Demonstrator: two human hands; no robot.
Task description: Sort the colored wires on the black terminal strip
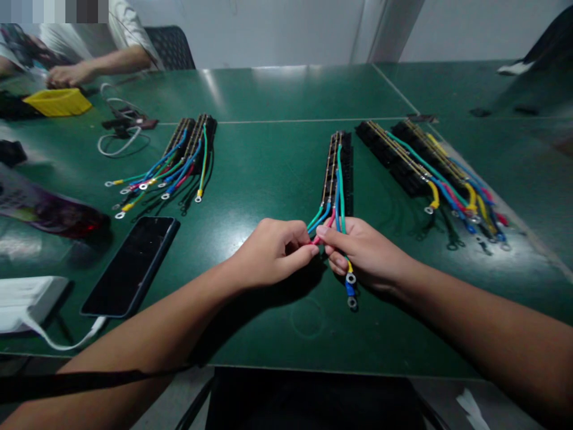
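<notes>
A black terminal strip (pixel 336 164) with brass rails lies in front of me, with green, blue and red wires coming off its near end. My left hand (pixel 280 248) pinches the red wire (pixel 316 240) between thumb and fingertips. Right beside it, my right hand (pixel 358 248) is closed round the bundle, its thumb pressed on the same red wire. Below the right hand hang two ring terminals, one with a yellow sleeve (pixel 350 277) and one with a blue sleeve (pixel 351 296). The end of the red wire is hidden by my fingers.
Similar wired strips lie at left (pixel 199 143) and right (pixel 394 158). On the left are a phone (pixel 131 266) on a white cable, a white power bank (pixel 31 301), a bottle (pixel 49 206) and a yellow box (pixel 60 103). Another person's hand (pixel 71 76) is across the table.
</notes>
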